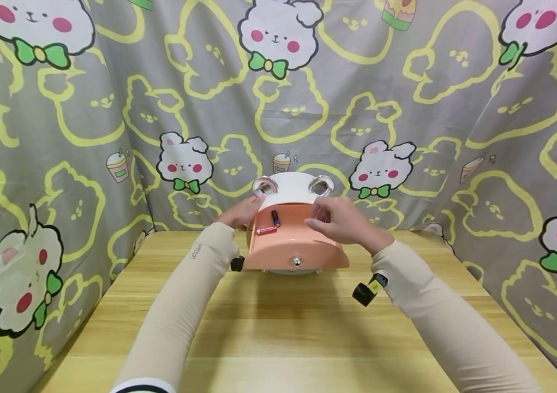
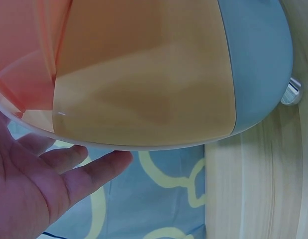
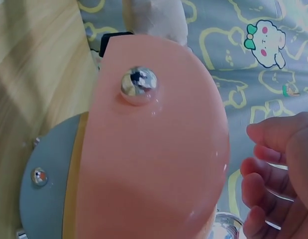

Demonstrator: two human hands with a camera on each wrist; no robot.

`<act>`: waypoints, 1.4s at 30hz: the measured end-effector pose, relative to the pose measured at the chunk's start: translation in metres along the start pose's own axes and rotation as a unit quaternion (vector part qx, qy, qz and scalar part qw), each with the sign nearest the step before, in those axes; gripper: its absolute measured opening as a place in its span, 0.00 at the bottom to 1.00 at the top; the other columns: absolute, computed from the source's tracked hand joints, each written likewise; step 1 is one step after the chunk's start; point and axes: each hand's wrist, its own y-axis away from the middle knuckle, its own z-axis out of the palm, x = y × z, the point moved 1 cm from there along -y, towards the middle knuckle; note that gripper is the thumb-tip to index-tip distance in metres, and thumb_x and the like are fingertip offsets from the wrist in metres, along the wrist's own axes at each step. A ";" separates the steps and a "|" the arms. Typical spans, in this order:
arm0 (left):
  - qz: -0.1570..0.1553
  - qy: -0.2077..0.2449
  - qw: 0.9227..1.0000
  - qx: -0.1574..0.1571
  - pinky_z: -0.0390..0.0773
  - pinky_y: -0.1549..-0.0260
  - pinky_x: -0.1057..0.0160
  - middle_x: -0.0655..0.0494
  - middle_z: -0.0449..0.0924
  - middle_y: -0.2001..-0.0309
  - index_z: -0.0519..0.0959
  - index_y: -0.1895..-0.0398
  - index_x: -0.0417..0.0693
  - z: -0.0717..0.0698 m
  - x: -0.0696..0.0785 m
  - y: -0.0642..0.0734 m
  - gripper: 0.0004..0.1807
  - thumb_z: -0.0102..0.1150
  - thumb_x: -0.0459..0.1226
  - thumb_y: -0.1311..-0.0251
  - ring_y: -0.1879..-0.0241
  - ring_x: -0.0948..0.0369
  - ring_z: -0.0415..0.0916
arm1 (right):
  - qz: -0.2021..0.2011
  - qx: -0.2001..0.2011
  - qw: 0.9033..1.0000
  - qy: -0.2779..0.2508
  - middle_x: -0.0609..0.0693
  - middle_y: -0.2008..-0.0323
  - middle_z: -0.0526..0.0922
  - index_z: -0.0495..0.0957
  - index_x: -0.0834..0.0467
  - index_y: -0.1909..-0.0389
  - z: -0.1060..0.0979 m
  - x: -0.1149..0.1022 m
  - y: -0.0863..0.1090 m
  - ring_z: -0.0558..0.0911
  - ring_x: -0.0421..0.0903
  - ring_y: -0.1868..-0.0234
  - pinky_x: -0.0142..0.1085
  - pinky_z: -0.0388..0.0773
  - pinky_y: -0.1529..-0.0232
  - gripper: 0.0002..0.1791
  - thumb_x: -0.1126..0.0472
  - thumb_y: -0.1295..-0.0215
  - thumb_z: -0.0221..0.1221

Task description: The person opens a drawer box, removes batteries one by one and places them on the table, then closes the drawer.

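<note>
A pink-fronted box (image 1: 298,252) with a white top and two round silver eye shapes stands on the table, its front compartment tipped out. Inside lie a small red tube (image 1: 265,230) with pale lettering and a small dark tube (image 1: 275,218) with a blue band. At the box's left side, my left hand (image 1: 244,212) rests against the edge; in the left wrist view its extended fingers (image 2: 99,172) touch the white rim. My right hand (image 1: 339,219) hovers over the compartment's right side, fingers loosely bent; the right wrist view shows nothing in its fingers (image 3: 265,174).
The wooden table (image 1: 278,327) reaches towards me under both forearms. A patterned curtain (image 1: 293,109) hangs close behind the box and along both sides. Black camera mounts (image 1: 364,293) sit at the wrists. A silver knob (image 3: 139,84) sticks out of the pink front.
</note>
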 end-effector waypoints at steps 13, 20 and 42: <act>-0.005 0.000 1.000 -0.004 0.73 0.48 0.43 0.44 0.63 0.34 0.53 0.25 0.52 -0.001 -0.001 0.000 0.36 0.25 0.60 0.27 0.39 0.47 0.66 | 0.014 -0.028 0.999 0.040 0.44 0.77 0.79 0.78 0.54 0.69 -0.011 0.006 -0.012 0.77 0.41 0.74 0.37 0.75 0.72 0.08 0.55 0.38 0.66; -0.006 -0.006 1.000 -0.004 0.73 0.48 0.44 0.44 0.64 0.34 0.53 0.25 0.51 -0.001 -0.001 -0.001 0.36 0.24 0.61 0.27 0.39 0.48 0.66 | 0.028 -0.052 0.997 0.045 0.46 0.75 0.79 0.79 0.55 0.67 -0.017 0.008 -0.018 0.78 0.44 0.71 0.39 0.77 0.68 0.09 0.54 0.37 0.64; -0.003 -0.010 1.000 -0.004 0.74 0.49 0.45 0.43 0.63 0.34 0.52 0.25 0.49 -0.001 0.000 -0.001 0.36 0.23 0.60 0.27 0.40 0.47 0.67 | 0.040 -0.092 0.994 0.041 0.48 0.75 0.80 0.78 0.57 0.67 -0.025 0.018 -0.031 0.77 0.45 0.73 0.40 0.76 0.68 0.07 0.58 0.37 0.64</act>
